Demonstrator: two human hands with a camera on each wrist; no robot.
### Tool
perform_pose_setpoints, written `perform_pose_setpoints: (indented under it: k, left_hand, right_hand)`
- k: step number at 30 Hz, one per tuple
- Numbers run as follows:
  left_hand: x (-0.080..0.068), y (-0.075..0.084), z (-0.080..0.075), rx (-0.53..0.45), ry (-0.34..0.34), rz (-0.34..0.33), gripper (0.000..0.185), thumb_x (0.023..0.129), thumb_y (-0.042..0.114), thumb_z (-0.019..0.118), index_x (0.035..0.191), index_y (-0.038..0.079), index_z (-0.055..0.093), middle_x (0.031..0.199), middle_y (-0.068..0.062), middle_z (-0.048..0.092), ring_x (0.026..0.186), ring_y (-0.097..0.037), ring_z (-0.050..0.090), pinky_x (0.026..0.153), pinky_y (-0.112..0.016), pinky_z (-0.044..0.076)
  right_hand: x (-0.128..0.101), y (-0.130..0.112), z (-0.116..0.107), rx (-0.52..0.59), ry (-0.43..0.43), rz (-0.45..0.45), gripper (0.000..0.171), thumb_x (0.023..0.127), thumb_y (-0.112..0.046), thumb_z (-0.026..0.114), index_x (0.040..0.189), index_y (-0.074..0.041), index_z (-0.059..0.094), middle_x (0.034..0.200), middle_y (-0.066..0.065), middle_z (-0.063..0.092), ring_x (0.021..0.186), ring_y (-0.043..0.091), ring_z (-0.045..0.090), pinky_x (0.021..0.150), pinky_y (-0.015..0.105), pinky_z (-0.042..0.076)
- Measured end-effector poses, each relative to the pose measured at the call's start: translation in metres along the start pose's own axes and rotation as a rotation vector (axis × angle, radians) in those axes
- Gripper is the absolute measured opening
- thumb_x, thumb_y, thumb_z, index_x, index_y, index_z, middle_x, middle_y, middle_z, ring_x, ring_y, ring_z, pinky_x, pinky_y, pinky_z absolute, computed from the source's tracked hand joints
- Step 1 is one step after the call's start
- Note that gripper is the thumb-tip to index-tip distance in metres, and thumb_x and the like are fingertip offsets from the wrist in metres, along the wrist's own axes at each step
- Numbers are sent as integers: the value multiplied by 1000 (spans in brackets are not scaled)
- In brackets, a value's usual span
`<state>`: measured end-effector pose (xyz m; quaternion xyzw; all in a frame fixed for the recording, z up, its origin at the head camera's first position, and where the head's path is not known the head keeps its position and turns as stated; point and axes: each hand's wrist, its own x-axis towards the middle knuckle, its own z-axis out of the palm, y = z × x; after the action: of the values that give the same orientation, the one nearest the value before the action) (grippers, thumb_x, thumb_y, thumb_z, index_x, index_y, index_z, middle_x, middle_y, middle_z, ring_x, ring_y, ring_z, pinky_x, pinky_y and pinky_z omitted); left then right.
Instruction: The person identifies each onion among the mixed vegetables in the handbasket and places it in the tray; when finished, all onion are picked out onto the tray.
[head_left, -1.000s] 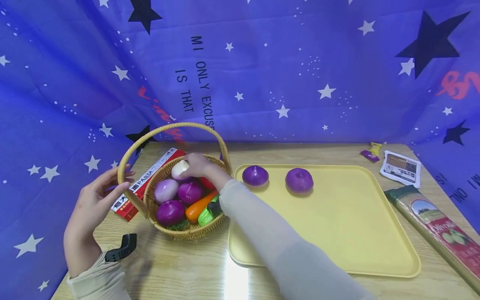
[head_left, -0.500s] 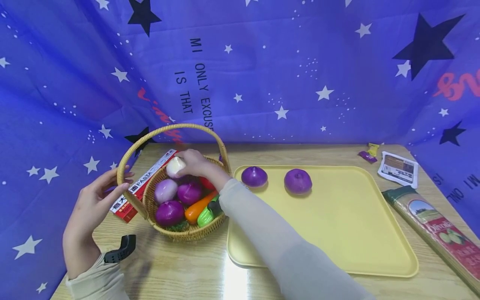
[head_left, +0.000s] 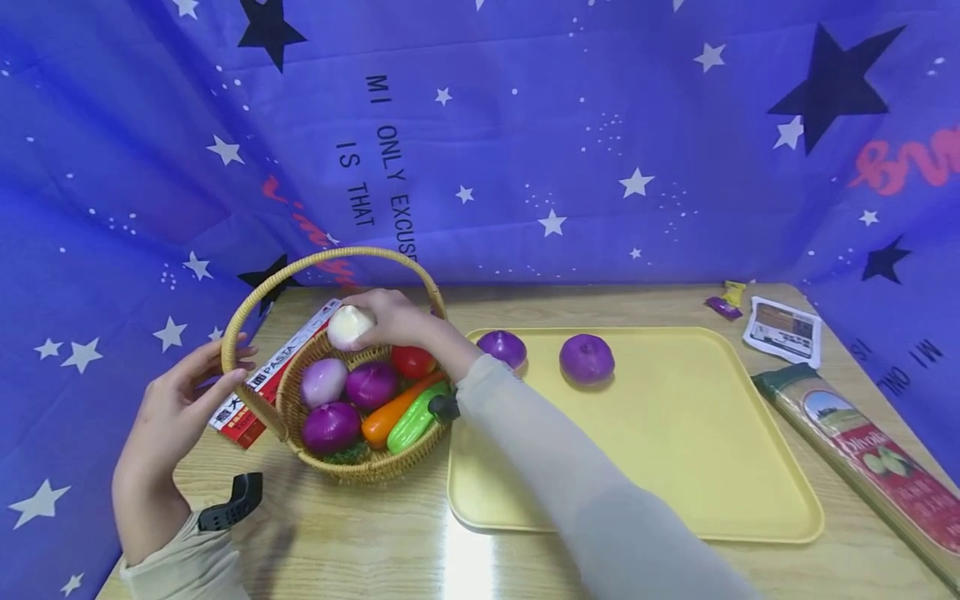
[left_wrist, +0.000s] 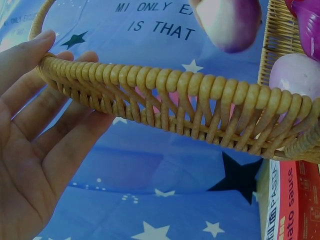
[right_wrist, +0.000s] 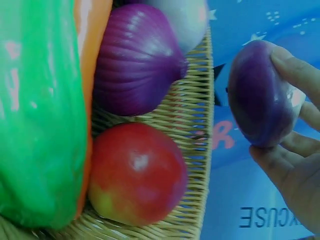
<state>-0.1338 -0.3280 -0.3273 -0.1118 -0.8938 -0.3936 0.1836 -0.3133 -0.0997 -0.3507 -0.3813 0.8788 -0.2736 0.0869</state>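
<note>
My left hand (head_left: 161, 417) holds the left side of the wicker basket's arched handle (left_wrist: 165, 82), thumb on one side and fingers on the other. My right hand (head_left: 393, 321) pinches a white-and-purple onion (head_left: 350, 327) between thumb and fingers, just above the basket's far left rim. In the right wrist view this onion (right_wrist: 260, 95) is beyond the wicker edge, apart from the other vegetables. Inside the basket (head_left: 375, 471) lie a pale onion (head_left: 324, 382), two purple onions (head_left: 332, 427), a red round fruit (right_wrist: 140, 172), an orange carrot-like piece (head_left: 397, 410) and a long green vegetable (head_left: 416, 419).
A yellow tray (head_left: 675, 450) right of the basket bears two purple onions (head_left: 587, 360). A red-and-white pasta box (head_left: 247, 423) lies behind the basket. At the right are a long pasta packet (head_left: 862, 458), a white packet (head_left: 783, 332) and small wrapped sweets (head_left: 725, 307).
My right hand has lifted the white-and-purple onion up and to the left, from among the others to above the rim. The red fruit shows more. My left hand stays on the handle.
</note>
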Motion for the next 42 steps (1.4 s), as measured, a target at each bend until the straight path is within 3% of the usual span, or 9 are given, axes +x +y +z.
perform_pose_setpoints:
  k: [11,21,26,37,42]
  left_hand:
    - [6,2,9,-25,-10,19,36,92,5,58,128,6,56,108,30,61,97,15,59,84,0,45]
    - [1,0,11,-39,-14,31,40,91,1,57,130,6,54,111,26,62,101,13,59,85,0,45]
    - [-5,2,7,-26,-19,0,41,93,3,56,133,6,52,112,28,61,100,14,59,84,0,45]
    - [-17,1,0,48,-20,-139,42,95,16,55,136,14,49,112,30,57,99,20,54,77,5,41]
    - [-12,3,3,34,-24,-119,43,95,14,55,137,13,49,113,29,58,99,18,54,77,5,42]
  right_hand:
    - [-50,-3,-27,-96,-34,-133,68,80,-35,74,140,-18,46,139,4,52,128,17,48,104,26,43]
    - [-90,0,-40,-5,-74,-184,70,80,-32,75,141,-16,44,141,4,50,131,17,45,109,28,39]
    - [-108,0,-46,37,-81,-182,73,79,-32,76,142,-15,43,141,5,49,129,16,47,105,27,43]
    - [-134,5,-59,69,-48,-200,73,78,-33,77,141,-17,44,139,4,52,126,16,49,105,28,44]
    - [-145,12,-69,54,-18,-202,72,78,-34,77,141,-17,45,139,4,52,126,15,49,105,25,43]
